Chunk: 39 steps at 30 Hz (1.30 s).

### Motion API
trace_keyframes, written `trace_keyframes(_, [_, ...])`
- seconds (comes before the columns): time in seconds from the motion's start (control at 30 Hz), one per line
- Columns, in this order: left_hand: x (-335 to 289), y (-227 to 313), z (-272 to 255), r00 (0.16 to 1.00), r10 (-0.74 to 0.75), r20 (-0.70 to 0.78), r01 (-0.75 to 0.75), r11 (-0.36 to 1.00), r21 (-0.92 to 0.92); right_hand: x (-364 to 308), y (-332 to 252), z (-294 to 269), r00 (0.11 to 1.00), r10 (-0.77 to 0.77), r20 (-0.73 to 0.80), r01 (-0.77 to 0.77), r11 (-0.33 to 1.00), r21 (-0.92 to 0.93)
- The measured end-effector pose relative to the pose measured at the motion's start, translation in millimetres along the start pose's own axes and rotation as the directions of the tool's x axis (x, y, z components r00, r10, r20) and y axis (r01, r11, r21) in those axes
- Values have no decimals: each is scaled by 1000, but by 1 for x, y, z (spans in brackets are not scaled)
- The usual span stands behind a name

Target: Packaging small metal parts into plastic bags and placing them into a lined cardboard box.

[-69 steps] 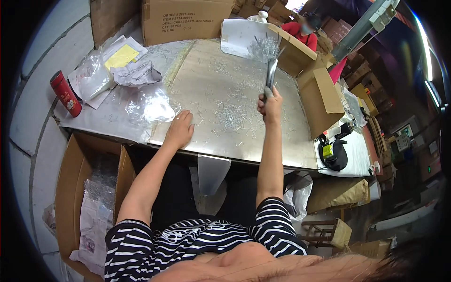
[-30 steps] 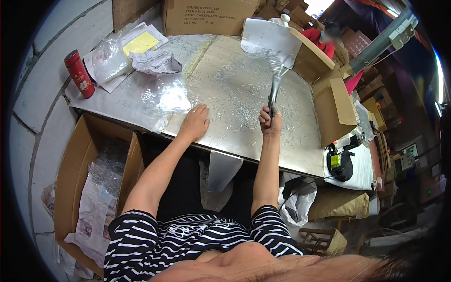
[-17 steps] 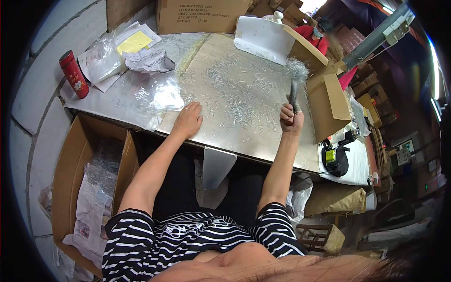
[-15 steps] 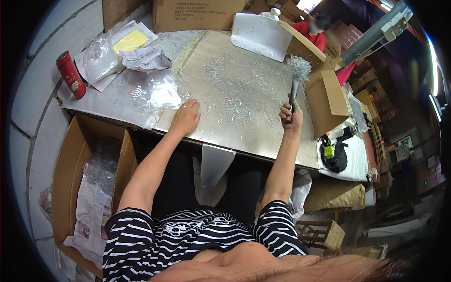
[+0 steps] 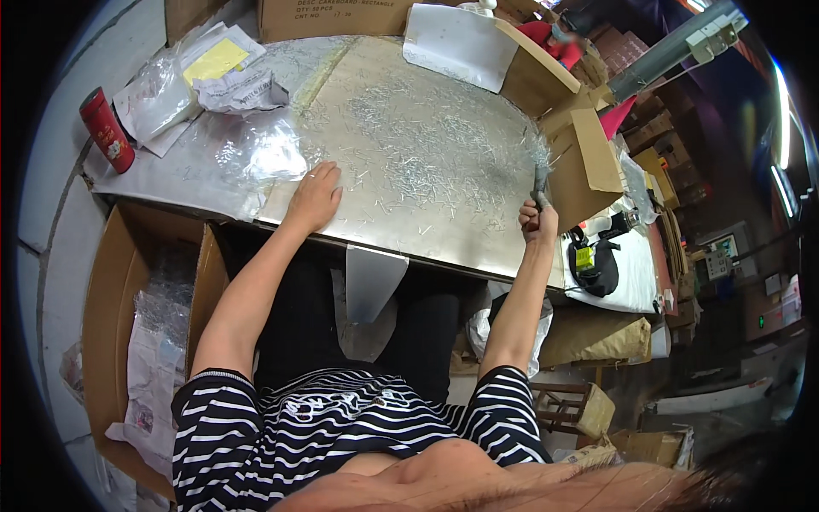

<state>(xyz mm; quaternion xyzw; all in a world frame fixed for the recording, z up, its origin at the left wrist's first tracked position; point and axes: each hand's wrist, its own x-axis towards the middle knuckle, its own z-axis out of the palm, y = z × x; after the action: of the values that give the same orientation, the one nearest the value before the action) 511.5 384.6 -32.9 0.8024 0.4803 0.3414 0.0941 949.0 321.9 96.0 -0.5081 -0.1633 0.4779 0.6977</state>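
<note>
My left hand [image 5: 316,198] lies flat on the near edge of the metal-topped table [image 5: 341,224], holding nothing, beside a clear plastic bag [image 5: 271,155]. My right hand [image 5: 537,224] is wrapped round the lower end of a dark rod-like tool [image 5: 540,181]. A bristly bunch of thin silvery pins [image 5: 539,152] clings about its far end, next to the open cardboard box on the right. Many loose pins [image 5: 426,162] are scattered over the middle of the tabletop. My fingers hide most of the tool's grip.
The cardboard box [image 5: 589,158] has raised flaps at the table's right edge. A red flask [image 5: 107,132] and crumpled papers [image 5: 239,90] occupy the left. Below left stands a carton [image 5: 102,341] with wrapping inside. Beyond the table is a person in red [image 5: 550,43].
The tool in my right hand has come lower, against the box's side, and the bunch of pins on its end looks smaller. My left hand stays on the table. The whole view has shifted slightly.
</note>
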Motion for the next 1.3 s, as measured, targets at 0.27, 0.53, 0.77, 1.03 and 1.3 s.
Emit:
trace_keyframes(0.27, [5,-1,1,998,44,-35,-44,999,-12,35,-26,2,994,-107,34,107,994,18])
trace_keyframes(0.53, [0,3,-1,1000,14,-6,-15,999,-28,75,-36,15,983,-178,50,184,969,-167])
trace_keyframes(0.77, [5,7,-3,1000,11,5,-11,1000,-18,88,-9,40,992,-102,81,109,990,-91])
trace_keyframes(1.03, [5,3,-1,1000,5,18,-4,1000,-20,67,57,123,969,115,217,-113,993,-20])
trace_keyframes(1.3, [-1,0,1,999,17,-36,-18,1000,-23,28,110,152,979,-14,203,70,960,-271])
